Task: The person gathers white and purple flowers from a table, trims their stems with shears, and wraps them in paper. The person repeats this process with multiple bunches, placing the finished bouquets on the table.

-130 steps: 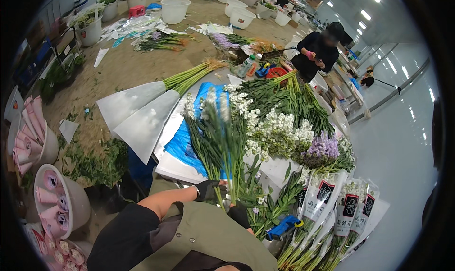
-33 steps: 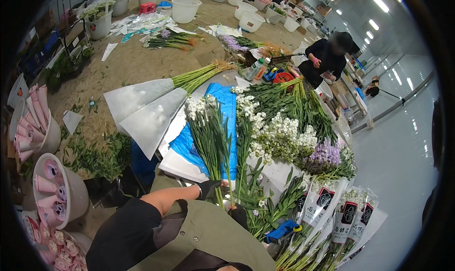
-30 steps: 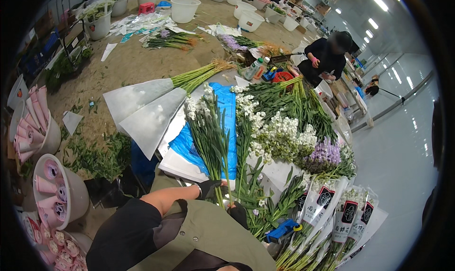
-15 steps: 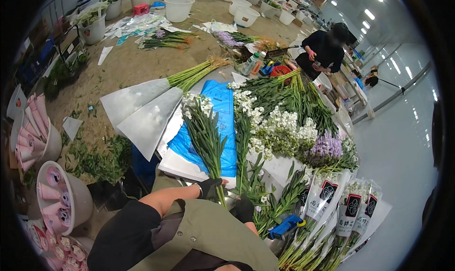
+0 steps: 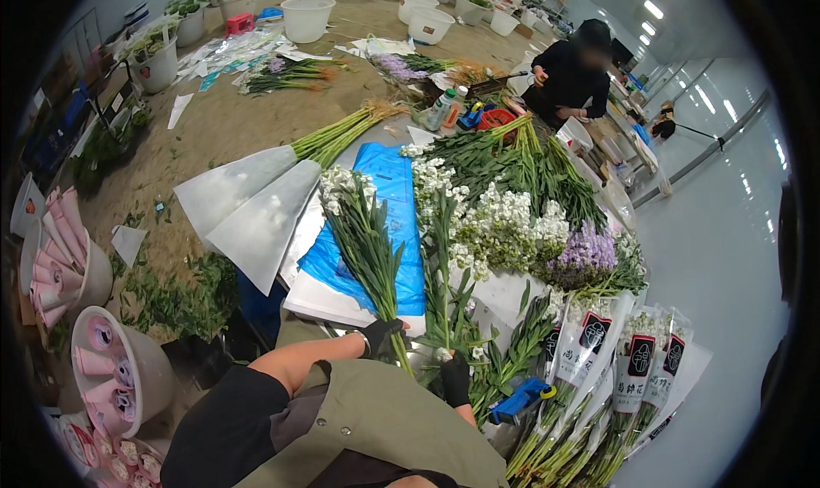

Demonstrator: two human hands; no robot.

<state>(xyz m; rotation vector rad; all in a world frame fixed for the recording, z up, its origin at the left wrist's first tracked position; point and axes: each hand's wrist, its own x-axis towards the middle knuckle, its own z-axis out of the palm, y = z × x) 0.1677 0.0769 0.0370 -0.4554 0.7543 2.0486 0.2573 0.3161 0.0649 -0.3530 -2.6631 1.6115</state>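
Black-gloved left hand (image 5: 382, 336) clasped lower stems of white stock bunch (image 5: 367, 245); bunch's long axis ran away from body, leaning left, heads at far end. Black-gloved right hand (image 5: 455, 379) sat just right of bunch, at near end of leafy loose stems (image 5: 438, 296); whether fingers closed on them, could not tell. Loose stems pointed straight away, nearer right hand. Blue plastic sheet (image 5: 400, 202) lay under bunch; farther right, white stock pile (image 5: 512, 227); beyond, co-worker (image 5: 568, 78).

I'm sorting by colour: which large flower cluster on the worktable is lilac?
The lilac cluster at the right, just beyond the sleeved bunches; the large cluster to its left and the held bunch in the left hand bloom white.
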